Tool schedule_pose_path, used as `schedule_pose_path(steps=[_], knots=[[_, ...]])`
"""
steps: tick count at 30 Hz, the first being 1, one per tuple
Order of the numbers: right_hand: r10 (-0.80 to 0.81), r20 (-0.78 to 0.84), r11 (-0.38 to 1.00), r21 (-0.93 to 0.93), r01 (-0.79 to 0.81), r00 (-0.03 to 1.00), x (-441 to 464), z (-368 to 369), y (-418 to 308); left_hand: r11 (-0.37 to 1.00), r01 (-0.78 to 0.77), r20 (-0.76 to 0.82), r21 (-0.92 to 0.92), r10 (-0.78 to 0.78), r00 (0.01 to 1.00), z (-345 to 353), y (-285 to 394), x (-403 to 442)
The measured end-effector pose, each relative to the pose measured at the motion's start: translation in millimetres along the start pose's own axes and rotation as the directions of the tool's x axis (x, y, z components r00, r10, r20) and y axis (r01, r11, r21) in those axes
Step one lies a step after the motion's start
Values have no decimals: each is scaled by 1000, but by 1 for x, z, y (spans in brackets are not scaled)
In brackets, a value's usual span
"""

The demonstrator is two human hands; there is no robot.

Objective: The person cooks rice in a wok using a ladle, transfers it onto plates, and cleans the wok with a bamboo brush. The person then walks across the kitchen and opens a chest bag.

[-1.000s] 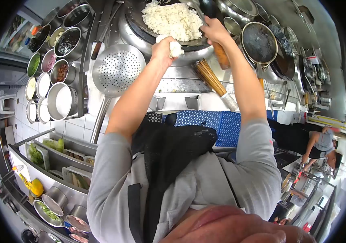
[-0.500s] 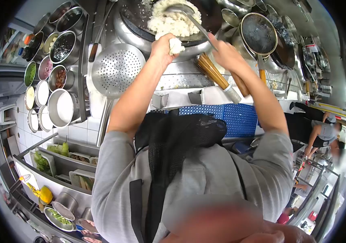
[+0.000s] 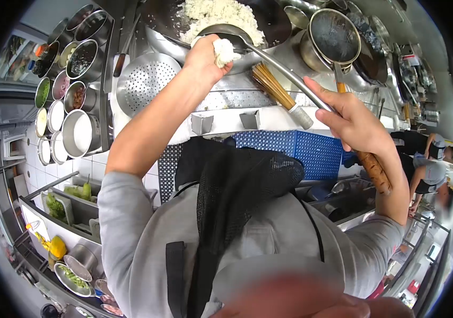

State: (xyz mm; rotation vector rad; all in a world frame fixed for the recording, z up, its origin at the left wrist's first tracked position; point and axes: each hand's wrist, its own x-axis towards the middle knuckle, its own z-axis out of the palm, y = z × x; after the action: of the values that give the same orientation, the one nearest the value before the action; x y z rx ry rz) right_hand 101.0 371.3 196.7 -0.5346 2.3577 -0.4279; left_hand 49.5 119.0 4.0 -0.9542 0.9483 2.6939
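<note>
White rice [image 3: 218,18] lies in a dark wok [image 3: 160,20] at the top of the view. My left hand [image 3: 205,59] is closed round a white cloth [image 3: 225,52] at the wok's near edge. A long-handled metal ladle [image 3: 290,76] runs from the wok's near side to my right hand [image 3: 351,116], which is closed on its shaft. The ladle's wooden end [image 3: 375,172] lies below that hand, along the forearm. Its bowl is at the rice's near edge, partly behind my left hand.
A perforated strainer [image 3: 146,82] lies left of the wok. A bamboo brush [image 3: 277,87] rests in front of it. Ingredient pots [image 3: 78,132] line the left side. A sieve [image 3: 335,40] sits on a pot at the right. Two people [image 3: 430,172] stand at far right.
My right hand has pulled back toward my body and to the right, drawing the ladle from over the rice to the wok's near edge. My left hand, still on the cloth, has shifted slightly left.
</note>
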Motion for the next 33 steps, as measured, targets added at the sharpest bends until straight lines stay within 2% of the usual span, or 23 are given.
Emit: schedule_pose_path(steps=[2,3,4,5,6,7,8,10,11,12,14,16,17,19,20,21,22,24,26,27,30,32,33], knots=[[-222,-123,956,-221,191,967,34,23,31,1000,-23,55,15,22,998,-11,-5,0],[-60,-148,966,-258,20,987,66,35,25,996,-56,33,64,54,998,-23,-25,12],[-108,-257,963,-268,37,960,96,54,31,993,-118,101,4,117,988,-41,-46,28],[-168,-370,956,-289,58,914,121,62,35,976,-182,37,-120,188,982,-43,-66,13],[-207,-410,958,-269,99,888,127,61,35,981,-185,35,-63,187,982,-55,-81,-4],[-229,-413,957,-261,126,882,120,57,35,989,-132,77,-61,137,988,-71,-91,-27],[-248,-427,956,-252,149,869,110,51,35,995,-95,8,-2,96,995,-70,-89,-51],[-260,-414,958,-223,179,873,87,51,38,962,-77,64,-262,97,993,-36,-63,-79],[-260,-388,959,-210,189,884,72,55,38,984,-72,29,-163,77,997,-21,-43,-69],[-194,-308,976,-157,151,932,62,49,32,996,-57,-7,-63,57,998,-5,-23,-58],[-64,-140,997,-49,58,988,43,43,18,996,-74,103,-54,79,991,-26,-27,14],[-286,-196,954,-146,260,938,25,37,50,994,-96,0,51,96,995,-1,-20,-26],[-229,-138,969,-122,213,964,10,22,44,1000,0,25,20,-1,1000,5,-9,-43],[-173,-114,974,-168,153,978,13,13,40,1000,6,23,-10,-6,1000,3,-9,-30],[-183,-169,962,-234,141,969,40,24,47,1000,12,22,-17,-11,1000,1,-10,-22],[-201,-226,944,-304,127,953,63,36,52,999,-45,55,2,45,997,-18,-30,2],[-189,-283,952,-286,105,940,83,49,53,995,-102,24,-9,102,994,-28,-46,12],[-178,-398,963,-260,75,900,117,60,50,986,-103,41,-134,109,993,-52,-76,16],[-175,-364,970,-222,97,915,90,53,48,996,-69,4,-58,69,998,-45,-77,-44],[-176,-350,973,-203,108,920,79,49,47,991,-88,16,-105,90,996,-38,-70,-51],[-209,-362,973,-168,157,909,49,51,57,991,-92,-33,-98,89,995,-12,-28,-5],[-89,-352,989,-142,41,932,31,38,37,993,-86,2,-81,86,996,-22,-21,54],[-33,-342,992,-128,-12,939,31,33,29,996,-87,-63,29,89,994,-17,-18,59]])
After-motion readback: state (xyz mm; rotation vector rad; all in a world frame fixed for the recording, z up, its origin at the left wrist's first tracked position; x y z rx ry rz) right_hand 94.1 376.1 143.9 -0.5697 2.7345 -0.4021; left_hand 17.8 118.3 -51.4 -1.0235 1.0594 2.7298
